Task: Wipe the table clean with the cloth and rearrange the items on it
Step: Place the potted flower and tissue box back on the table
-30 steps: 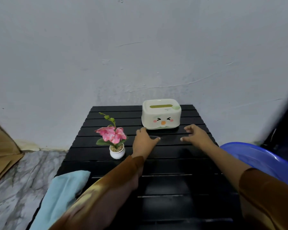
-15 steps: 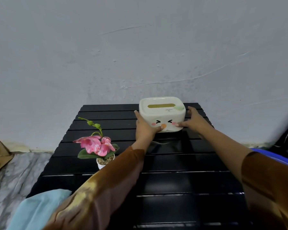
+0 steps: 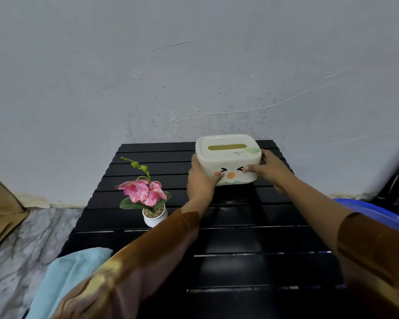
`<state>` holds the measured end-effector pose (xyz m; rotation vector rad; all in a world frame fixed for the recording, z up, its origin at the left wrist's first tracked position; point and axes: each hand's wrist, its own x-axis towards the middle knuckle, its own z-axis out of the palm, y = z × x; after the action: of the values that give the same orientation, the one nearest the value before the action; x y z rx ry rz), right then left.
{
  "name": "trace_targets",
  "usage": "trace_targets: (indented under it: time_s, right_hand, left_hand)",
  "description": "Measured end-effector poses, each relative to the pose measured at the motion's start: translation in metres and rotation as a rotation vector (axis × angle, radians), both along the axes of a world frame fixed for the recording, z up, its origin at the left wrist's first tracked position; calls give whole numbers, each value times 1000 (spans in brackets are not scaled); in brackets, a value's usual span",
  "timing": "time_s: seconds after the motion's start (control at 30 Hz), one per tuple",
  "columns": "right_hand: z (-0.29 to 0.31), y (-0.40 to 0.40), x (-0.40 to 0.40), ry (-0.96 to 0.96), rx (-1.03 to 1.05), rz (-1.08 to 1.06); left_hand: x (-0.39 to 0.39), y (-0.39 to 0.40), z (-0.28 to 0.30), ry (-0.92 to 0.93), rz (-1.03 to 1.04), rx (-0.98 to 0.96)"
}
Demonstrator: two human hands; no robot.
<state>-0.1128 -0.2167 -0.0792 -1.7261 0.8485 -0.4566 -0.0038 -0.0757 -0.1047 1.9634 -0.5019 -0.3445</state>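
A cream tissue box (image 3: 228, 155) with a cartoon face is held just above the far right part of the black slatted table (image 3: 251, 238). My left hand (image 3: 199, 180) grips its left end, thumb across the front. My right hand (image 3: 271, 171) grips its right end the same way. A small white pot with pink artificial flowers (image 3: 148, 199) stands on the table to the left of my left hand. A light blue cloth (image 3: 65, 279) lies over the table's near left corner, partly hidden by my left sleeve.
A rough grey wall rises right behind the table. A blue plastic basin (image 3: 378, 215) sits to the right of the table. Marble-patterned floor and brown cardboard (image 3: 0, 217) lie to the left.
Both hands moved from the table surface in front of the tissue box to its two ends, took hold of it and raised it a little.
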Motion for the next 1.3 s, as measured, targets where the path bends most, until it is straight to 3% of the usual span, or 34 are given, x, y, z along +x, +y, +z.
trace_targets:
  time_s: [0.33,0.63,1.3]
  right_hand:
    - [28,63,-55,-14,5,-14]
    - [20,112,-88,-17,70,-29]
    - [-14,134,-86,-52,98,-131]
  left_hand:
    - [-47,63,25,-4,-52,-27]
    - [-74,109,14,24,-94,-11]
    - [-61,121,1,41,-175,51]
